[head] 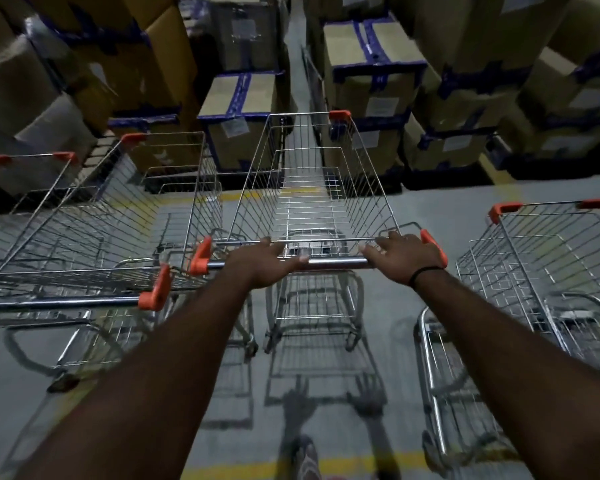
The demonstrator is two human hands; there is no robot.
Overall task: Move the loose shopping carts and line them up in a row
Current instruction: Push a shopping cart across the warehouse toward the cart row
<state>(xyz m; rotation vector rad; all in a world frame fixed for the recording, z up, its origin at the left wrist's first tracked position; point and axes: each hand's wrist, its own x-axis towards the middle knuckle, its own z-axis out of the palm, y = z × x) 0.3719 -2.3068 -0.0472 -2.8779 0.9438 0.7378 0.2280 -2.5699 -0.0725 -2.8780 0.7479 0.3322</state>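
Now, both hands are on the middle shopping cart of silver wire with orange corner caps. Our left hand and right hand curl their fingers over its chrome handle bar, thumbs pointing toward each other. This cart stands on the grey concrete floor, nose toward the stacked brown cardboard boxes with blue tape. It is just beside a second wire cart on our left and apart from a third wire cart on our right. We judge it stiff, empty and light, free-rolling but prone to drift on its castors. Best hold: wide on the bar, near the orange ends, to steer it level with the left neighbour
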